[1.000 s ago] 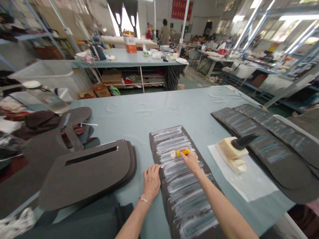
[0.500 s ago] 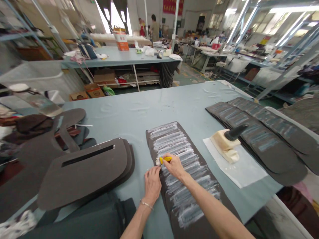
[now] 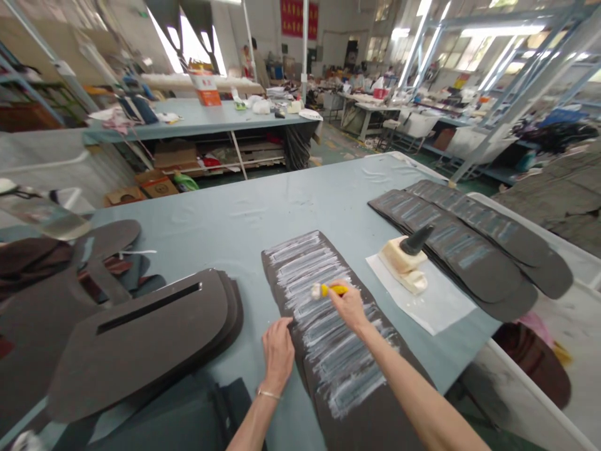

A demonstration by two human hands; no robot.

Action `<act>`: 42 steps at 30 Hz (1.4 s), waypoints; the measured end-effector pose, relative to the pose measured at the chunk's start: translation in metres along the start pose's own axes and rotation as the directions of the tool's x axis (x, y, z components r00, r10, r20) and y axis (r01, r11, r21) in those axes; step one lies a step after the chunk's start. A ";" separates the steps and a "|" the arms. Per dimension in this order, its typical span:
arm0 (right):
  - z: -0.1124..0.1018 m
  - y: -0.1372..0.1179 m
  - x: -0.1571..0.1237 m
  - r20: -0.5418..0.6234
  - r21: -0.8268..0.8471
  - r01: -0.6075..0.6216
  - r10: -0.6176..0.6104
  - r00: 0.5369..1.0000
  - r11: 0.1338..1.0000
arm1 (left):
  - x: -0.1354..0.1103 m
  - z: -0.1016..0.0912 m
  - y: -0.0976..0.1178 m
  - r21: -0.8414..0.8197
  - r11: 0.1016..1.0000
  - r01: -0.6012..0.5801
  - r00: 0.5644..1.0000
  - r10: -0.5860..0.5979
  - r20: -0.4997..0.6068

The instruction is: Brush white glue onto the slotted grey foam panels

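Little writing can be read: a red banner [image 3: 297,17] hangs on the far wall with yellow characters too small to make out, and an orange and white carton [image 3: 205,86] on the far table [image 3: 197,119] carries print that is too blurred to read. The right hand [image 3: 347,305] has its fingers clenched around a yellow-handled brush [image 3: 328,290], whose pale bristle end points left and rests on the dark fanned pieces [image 3: 323,326] lying in a long overlapping row on the grey-blue worktable [image 3: 282,207]. These pieces are streaked with white paste in bands across their exposed strips. The right forearm reaches in from the lower right, crossing above the near end of the row, with the wrist slightly bent toward the left. The left hand [image 3: 278,354] lies palm down, fingers released and spread loosely, pressing flat on the left edge of the same row just beside the brush hand; a thin bracelet sits at its wrist. To the left of the row a stack of dark slotted panels [image 3: 150,332] lies on the table. To the right, a cream block with a black handle [image 3: 404,257] sits on a white sheet [image 3: 436,304], and beyond it a second row of dark pieces [image 3: 469,244] is laid out.
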State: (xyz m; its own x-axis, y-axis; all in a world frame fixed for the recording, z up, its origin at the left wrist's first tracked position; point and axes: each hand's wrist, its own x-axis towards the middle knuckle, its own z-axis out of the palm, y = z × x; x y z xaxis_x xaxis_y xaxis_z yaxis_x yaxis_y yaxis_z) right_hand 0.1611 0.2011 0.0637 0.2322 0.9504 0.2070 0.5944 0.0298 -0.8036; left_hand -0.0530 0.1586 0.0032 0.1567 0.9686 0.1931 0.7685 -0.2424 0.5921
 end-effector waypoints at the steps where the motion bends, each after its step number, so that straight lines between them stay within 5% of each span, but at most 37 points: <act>1: 0.012 -0.008 -0.012 0.089 0.037 0.045 -0.048 0.995 0.998 | -0.006 0.001 0.003 0.023 0.999 -0.024 1.000 0.024 0.014; 3: 0.023 -0.010 -0.025 0.199 0.063 0.088 -0.098 0.975 0.994 | -0.017 0.002 0.008 0.086 0.993 -0.081 0.995 0.076 0.061; 5: 0.012 0.007 -0.019 0.185 0.021 0.041 -0.045 0.982 0.999 | -0.026 0.003 0.011 0.136 0.984 -0.119 0.990 0.107 0.092; 9: -0.057 0.062 0.013 -0.143 -0.165 -0.190 0.168 0.975 0.968 | -0.028 0.002 0.012 0.139 0.982 -0.129 0.987 0.113 0.116; 13: -0.097 0.078 0.013 -0.300 -0.212 -0.240 0.171 0.939 0.947 | -0.022 -0.004 0.009 0.000 1.000 -0.031 0.992 0.031 0.126; 17: -0.069 0.037 -0.035 -0.211 -0.045 -0.197 0.184 0.960 0.979 | -0.031 -0.010 0.014 -0.126 0.992 0.028 0.996 -0.017 0.085; 21: -0.021 -0.010 -0.088 0.023 0.056 -0.022 0.020 1.000 0.998 | -0.057 -0.009 0.025 -0.029 0.995 -0.096 0.986 0.099 0.132; 24: -0.017 -0.006 -0.098 0.156 0.032 0.054 -0.058 0.986 0.998 | -0.073 -0.005 0.029 0.092 0.981 -0.170 0.976 0.154 0.156; 27: -0.057 0.033 -0.080 -0.004 -0.089 -0.086 0.086 0.996 0.992 | -0.078 -0.004 0.031 0.135 0.972 -0.192 0.971 0.167 0.173; 30: -0.108 0.071 -0.061 -0.259 -0.232 -0.266 0.204 0.944 0.936 | -0.077 -0.005 0.031 0.095 0.983 -0.158 0.975 0.140 0.170; 33: -0.131 0.072 -0.067 -0.348 -0.223 -0.303 0.214 0.913 0.927 | -0.076 -0.008 0.030 -0.037 0.998 -0.056 0.988 0.060 0.139; 36: -0.113 0.038 -0.099 -0.240 -0.083 -0.225 0.200 0.950 0.971 | -0.084 -0.013 0.034 -0.146 0.989 0.006 0.996 0.007 0.089; 42: -0.037 -0.032 -0.165 0.076 0.104 -0.064 0.056 0.995 0.993 | -0.127 -0.014 0.059 -0.023 0.983 -0.180 0.963 0.181 0.198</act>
State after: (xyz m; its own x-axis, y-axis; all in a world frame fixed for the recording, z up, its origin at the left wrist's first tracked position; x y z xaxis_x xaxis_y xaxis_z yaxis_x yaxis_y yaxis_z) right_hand 0.1324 0.0323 0.0757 0.2059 0.9714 0.1182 0.4951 0.0008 -0.8689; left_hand -0.0359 0.0207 0.0246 0.4132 0.9001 0.1380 0.7135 -0.4142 0.5651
